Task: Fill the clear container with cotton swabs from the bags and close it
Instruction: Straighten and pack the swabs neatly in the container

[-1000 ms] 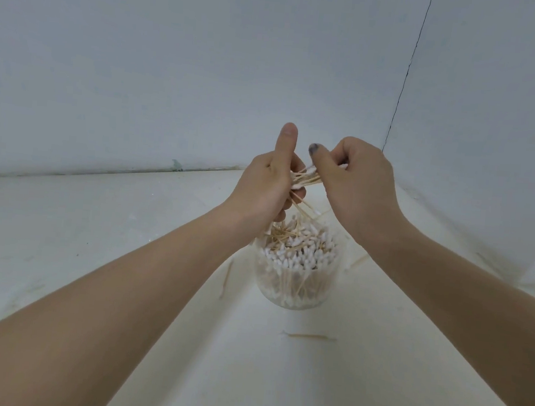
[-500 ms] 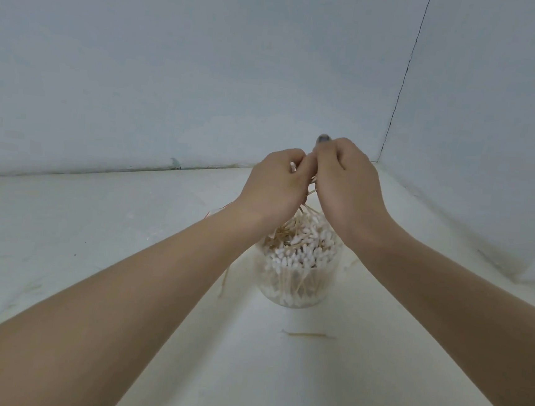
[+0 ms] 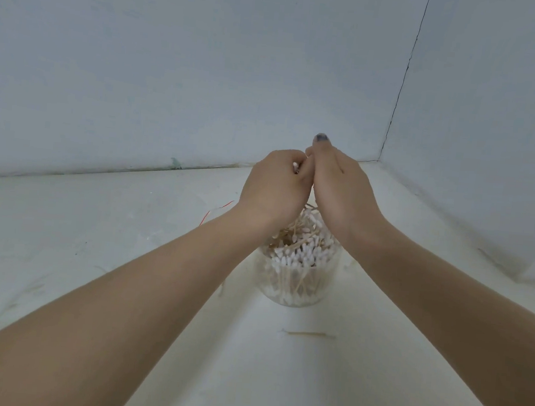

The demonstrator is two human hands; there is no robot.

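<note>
From the head view, the container [image 3: 297, 276] stood upright on the white surface [image 3: 127, 239], its mouth open upward and no lid on it. It was packed with swabs [image 3: 300, 257], most of them standing on end with white tips up, so their long axis ran vertical; a looser tangle lay crosswise on top of the pack. Directly above the container both hands were pressed together. The left hand [image 3: 275, 187] curled round a small bunch, one white tip [image 3: 295, 165] showing between its fingers, and the right hand [image 3: 339, 183] curled in against it (what its fingers held was hidden). Keeping the bunch over the mouth looked meant to let stray swabs fall inside. One loose swab [image 3: 308, 334] lay flat, crosswise, in front of the container. A thin red thread [image 3: 215, 213] lay left of it.
</note>
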